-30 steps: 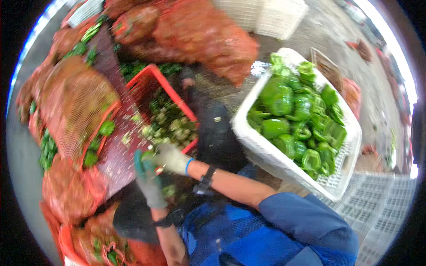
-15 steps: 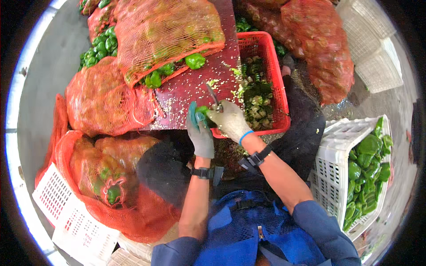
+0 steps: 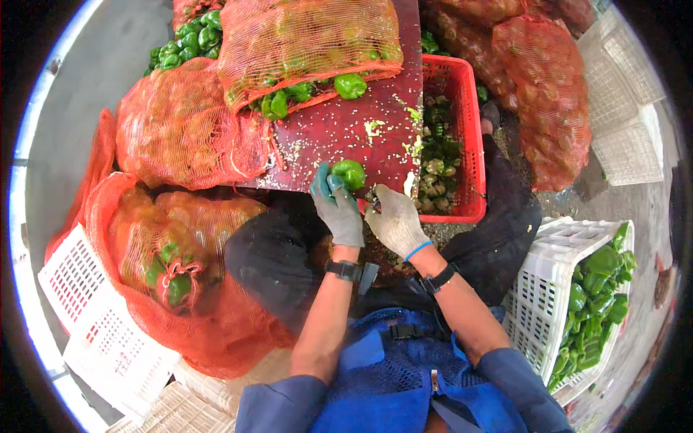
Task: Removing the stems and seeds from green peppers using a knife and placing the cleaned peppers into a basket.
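My left hand (image 3: 338, 209), in a grey glove with teal fingertips, has its fingers against the left side of a green bell pepper (image 3: 349, 175) at the front edge of the dark red table (image 3: 325, 137). My right hand (image 3: 395, 222), in a whitish glove, is closed just right of and below the pepper. A small dark part of a knife (image 3: 373, 205) shows at its fingertips; the blade is mostly hidden. On the table, a large orange mesh sack (image 3: 310, 47) lies with its mouth toward me, and several green peppers show there.
A red crate (image 3: 473, 144) of cut pepper cores stands right of the table. More mesh sacks (image 3: 545, 101) lie beyond it and at my left. A white crate (image 3: 534, 289) of green peppers stands at my right. Pale seeds and scraps (image 3: 373, 130) litter the table.
The pepper now shows more fully above my left hand. My right hand has drawn down and away from it, and the knife blade no longer points up. The view has shifted.
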`<state>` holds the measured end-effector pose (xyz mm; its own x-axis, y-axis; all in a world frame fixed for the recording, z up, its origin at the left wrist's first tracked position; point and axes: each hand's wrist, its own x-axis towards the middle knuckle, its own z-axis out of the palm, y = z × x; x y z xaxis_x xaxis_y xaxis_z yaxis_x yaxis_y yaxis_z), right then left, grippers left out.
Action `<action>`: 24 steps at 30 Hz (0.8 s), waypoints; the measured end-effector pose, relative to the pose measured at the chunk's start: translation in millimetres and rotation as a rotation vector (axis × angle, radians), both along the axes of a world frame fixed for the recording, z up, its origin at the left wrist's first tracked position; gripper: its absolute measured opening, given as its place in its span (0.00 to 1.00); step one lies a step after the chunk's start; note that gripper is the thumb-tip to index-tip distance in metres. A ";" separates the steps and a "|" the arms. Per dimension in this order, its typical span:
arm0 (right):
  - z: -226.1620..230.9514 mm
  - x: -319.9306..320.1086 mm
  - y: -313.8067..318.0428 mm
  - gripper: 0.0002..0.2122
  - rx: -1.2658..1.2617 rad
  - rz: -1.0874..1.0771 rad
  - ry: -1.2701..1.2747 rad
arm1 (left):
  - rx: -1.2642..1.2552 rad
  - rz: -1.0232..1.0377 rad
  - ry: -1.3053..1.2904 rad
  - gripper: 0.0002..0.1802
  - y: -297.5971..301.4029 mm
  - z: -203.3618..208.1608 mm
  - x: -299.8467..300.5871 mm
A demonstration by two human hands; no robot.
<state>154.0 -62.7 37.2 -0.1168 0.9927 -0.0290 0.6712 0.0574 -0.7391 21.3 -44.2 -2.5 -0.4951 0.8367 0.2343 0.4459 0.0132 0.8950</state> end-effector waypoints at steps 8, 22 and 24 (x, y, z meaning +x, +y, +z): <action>-9.2 -8.7 0.9 0.11 0.064 0.049 -0.088 | 0.096 0.001 -0.279 0.24 2.2 -15.7 -5.4; -10.0 -20.0 35.7 0.10 -0.122 0.107 -0.261 | -0.107 -0.019 0.117 0.24 -5.5 16.2 -4.7; -14.2 -16.5 34.6 0.10 -0.123 0.151 -0.255 | -0.272 -0.039 0.126 0.29 -7.9 29.2 -2.9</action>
<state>137.5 -28.0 23.0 -0.2360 0.9520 -0.1947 0.8263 0.0912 -0.5558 18.4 -52.0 26.8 -0.4429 0.8948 0.0562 0.5580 0.2261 0.7985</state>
